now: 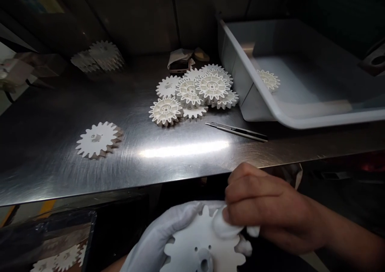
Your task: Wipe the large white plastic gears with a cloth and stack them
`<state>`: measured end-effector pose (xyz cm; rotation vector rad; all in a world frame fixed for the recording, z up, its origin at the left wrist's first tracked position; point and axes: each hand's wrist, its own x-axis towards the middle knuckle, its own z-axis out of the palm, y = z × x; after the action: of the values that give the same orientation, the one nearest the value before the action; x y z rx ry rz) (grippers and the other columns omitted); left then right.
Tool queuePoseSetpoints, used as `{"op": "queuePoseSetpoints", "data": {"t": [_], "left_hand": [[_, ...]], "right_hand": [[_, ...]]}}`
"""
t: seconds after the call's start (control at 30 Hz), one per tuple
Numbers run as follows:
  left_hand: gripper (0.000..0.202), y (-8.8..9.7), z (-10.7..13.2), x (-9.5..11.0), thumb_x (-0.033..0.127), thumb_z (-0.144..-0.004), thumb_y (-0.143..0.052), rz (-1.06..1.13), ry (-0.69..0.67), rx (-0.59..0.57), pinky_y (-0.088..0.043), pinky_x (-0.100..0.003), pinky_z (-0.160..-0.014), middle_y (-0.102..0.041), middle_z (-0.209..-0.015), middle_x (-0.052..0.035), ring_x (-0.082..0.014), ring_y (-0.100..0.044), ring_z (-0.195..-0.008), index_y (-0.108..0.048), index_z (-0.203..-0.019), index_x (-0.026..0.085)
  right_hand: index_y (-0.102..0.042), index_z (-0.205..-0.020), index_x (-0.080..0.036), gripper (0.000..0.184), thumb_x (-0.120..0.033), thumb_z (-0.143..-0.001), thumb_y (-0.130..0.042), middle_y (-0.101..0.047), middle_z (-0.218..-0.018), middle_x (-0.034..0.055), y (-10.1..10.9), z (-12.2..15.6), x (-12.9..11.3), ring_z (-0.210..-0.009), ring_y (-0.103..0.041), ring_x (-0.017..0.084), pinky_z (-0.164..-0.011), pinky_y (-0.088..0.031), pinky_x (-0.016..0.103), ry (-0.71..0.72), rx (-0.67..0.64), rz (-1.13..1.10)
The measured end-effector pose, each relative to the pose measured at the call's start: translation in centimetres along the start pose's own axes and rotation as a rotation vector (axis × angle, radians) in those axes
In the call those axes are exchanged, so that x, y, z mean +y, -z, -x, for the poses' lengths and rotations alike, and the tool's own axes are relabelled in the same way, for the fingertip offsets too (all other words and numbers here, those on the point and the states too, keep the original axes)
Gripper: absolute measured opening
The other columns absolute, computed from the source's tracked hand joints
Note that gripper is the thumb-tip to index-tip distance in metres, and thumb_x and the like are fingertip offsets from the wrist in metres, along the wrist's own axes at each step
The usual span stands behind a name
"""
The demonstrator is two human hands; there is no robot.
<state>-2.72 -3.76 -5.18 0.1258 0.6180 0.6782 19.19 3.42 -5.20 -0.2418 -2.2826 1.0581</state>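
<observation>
Left hand point(161, 230): gripping gear point(188, 240), bottom centre
Right hand point(270, 202): fingers pinching white cloth point(225, 226)
Tub point(255, 108): filling upper right
Cutter point(237, 132): lying near it

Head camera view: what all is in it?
Bench: one, grey, across the middle
Tub: one, pale grey, back right
Tub gear: one, cream, tub's left
Gear pile: several, cream, left of tub
Lone gear: one, white, bench's left
Back gears: several, white, back left
Lower gears: some, white, bottom left
Utility knife: one, silver and black, near tub
Bundle: one, pale, behind pile
Tan piece: one, tan, beside bundle
Blurred items: some, pale, far left
Held gear: one, white, bottom centre
Wad: one, white, against held gear
Left hand: one, white-gloved, on held gear
Right hand: one, bare, on wad
</observation>
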Motion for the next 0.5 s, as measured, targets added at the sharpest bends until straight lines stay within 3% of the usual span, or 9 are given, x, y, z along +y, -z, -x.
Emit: {"op": "queuePoseSetpoints", "data": {"t": [0.13,0.27,0.4,0.5], "left_hand": [[0.040,-0.3,0.7,0.4,0.028,-0.097,-0.035,-0.140,-0.009,0.076,-0.041,-0.040,-0.094,-0.070,-0.095,-0.0127,-0.0276,-0.062,-0.100,-0.060,-0.124,0.011],[0.043,-0.2,0.7,0.5,0.032,-0.097,-0.037,-0.173,0.001,0.151,-0.039,-0.042,-0.098,-0.070,-0.104,-0.0135,-0.0294,-0.060,-0.106,-0.053,-0.132,0.013],[0.043,-0.5,0.1,0.7,0.029,-0.097,-0.035,-0.201,0.006,-0.010,-0.044,-0.043,-0.093,-0.069,-0.107,-0.0138,-0.0307,-0.060,-0.107,-0.051,-0.135,0.015],[0.042,-0.6,0.0,0.8,0.024,-0.096,-0.035,-0.237,0.035,-0.019,-0.044,-0.040,-0.093,-0.069,-0.107,-0.0113,-0.0291,-0.060,-0.107,-0.052,-0.134,0.018]], "right_hand": [[-0.059,-0.111,-0.012,0.031,-0.003,-0.084,-0.046,-0.059,-0.096,0.0094,1.1,1.7,0.4,-0.090,-0.056,0.019,-0.078,-0.048,0.035,-0.197,0.026,-0.012],[-0.060,-0.105,-0.013,0.023,-0.005,-0.086,-0.052,-0.057,-0.093,0.0062,1.3,1.0,-0.1,-0.083,-0.058,0.014,-0.072,-0.048,0.027,-0.321,0.096,-0.147],[-0.063,-0.096,-0.011,0.015,-0.007,-0.086,-0.052,-0.059,-0.087,0.0063,1.6,-0.9,-0.2,-0.079,-0.058,0.013,-0.070,-0.048,0.025,-0.322,-0.030,-0.237],[-0.064,-0.091,-0.010,0.014,-0.008,-0.086,-0.050,-0.059,-0.081,0.0051,2.3,-1.7,0.3,-0.074,-0.056,0.012,-0.068,-0.047,0.024,-0.299,-0.211,-0.257]]}}
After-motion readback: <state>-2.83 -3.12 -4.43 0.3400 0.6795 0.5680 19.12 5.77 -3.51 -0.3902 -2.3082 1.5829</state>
